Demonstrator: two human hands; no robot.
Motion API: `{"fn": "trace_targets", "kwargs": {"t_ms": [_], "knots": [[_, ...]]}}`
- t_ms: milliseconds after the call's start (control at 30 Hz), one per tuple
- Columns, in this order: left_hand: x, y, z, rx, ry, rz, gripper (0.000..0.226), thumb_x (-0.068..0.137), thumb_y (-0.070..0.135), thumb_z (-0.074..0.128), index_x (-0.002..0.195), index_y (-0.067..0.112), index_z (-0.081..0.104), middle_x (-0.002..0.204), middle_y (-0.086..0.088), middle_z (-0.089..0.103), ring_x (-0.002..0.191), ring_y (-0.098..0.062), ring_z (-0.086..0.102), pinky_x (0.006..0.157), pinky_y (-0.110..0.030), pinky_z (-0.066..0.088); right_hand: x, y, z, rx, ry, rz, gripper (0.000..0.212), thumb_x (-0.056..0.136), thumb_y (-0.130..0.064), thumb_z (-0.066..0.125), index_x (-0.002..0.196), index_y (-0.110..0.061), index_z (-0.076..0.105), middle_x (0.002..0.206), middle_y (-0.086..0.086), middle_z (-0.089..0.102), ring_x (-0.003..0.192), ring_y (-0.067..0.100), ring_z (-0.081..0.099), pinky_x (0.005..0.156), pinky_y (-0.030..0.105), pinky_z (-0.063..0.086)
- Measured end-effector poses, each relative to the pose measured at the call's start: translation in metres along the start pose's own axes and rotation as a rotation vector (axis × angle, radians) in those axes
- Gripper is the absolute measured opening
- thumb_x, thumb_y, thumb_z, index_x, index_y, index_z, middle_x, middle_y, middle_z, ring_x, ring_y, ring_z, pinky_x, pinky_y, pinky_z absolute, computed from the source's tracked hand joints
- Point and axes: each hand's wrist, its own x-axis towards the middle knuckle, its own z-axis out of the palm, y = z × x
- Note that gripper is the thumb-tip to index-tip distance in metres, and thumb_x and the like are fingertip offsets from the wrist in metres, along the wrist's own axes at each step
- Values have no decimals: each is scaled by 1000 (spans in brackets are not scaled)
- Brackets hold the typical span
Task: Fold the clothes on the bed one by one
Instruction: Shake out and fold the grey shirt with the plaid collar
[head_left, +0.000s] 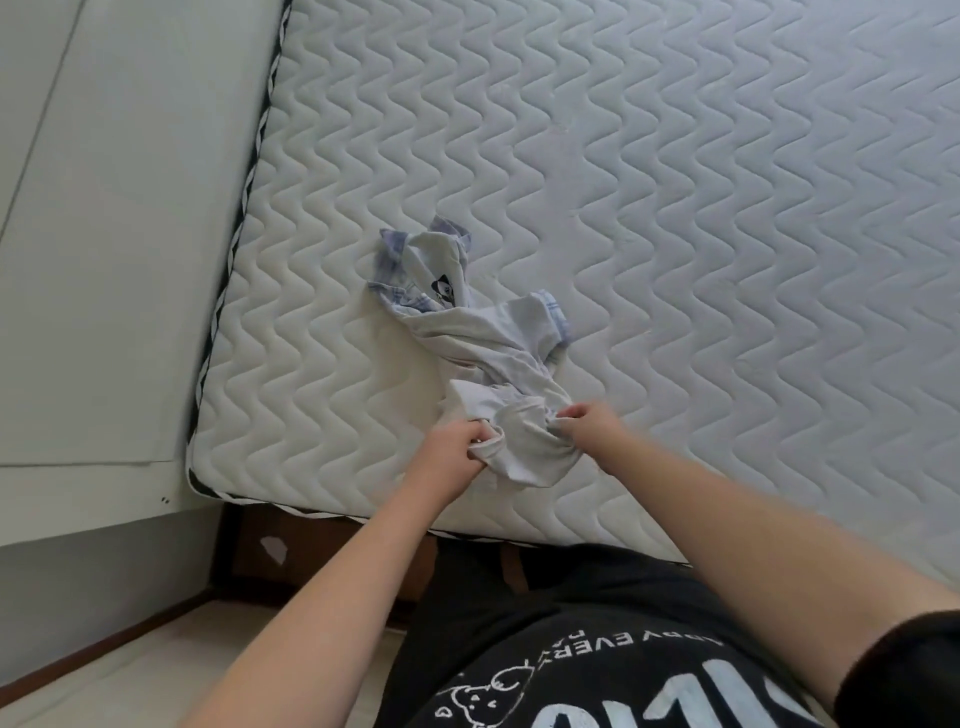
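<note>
— Where is the shirt (483, 332)?
— Crumpled on the bed (675, 208), near its corner at about seven o'clock, with blue checked trim at the collar and sleeve cuff.
— And the hands?
— The left hand (457, 449) clenches the near hem in its grip; the right hand (589, 423), at its three o'clock, pinches the same hem. A fold of cloth bunches between them.

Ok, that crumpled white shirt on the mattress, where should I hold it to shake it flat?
Probably at the near hem, from the foot of the bed. The white shirt lies bunched and twisted, collar end far away, and the left hand and right hand already pinch its nearest edge. Slide the two grips apart along that edge to find the corners; the far half is too tangled to grip cleanly.
</note>
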Motion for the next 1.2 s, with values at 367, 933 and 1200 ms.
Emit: {"fn": "trace_targets", "kwargs": {"t_ms": [367,933,1200], "knots": [[23,-69,64,18,-219,-174,18,90,26,60,104,24,71,107,1,70,103,-18,62,87,-31,48,63,27,32,-581,-21,-193,48,100,-26,44,148,-22,39,151,12,38,134,32,41,112,41,32],[75,-135,89,293,-60,-210,56,88,33,62,141,27,45,139,-1,49,133,-27,41,110,-40,28,87,78,42,-781,158,-297,26,91,-26,59,109,-8,53,109,14,54,99,34,54,80,40,43],[62,-99,82,388,83,-26,19,97,29,52,89,12,52,78,-11,63,88,-32,60,113,-40,28,37,42,-6,-765,369,-601,15,91,-17,60,92,-2,59,83,22,62,70,42,58,56,42,38]]}}
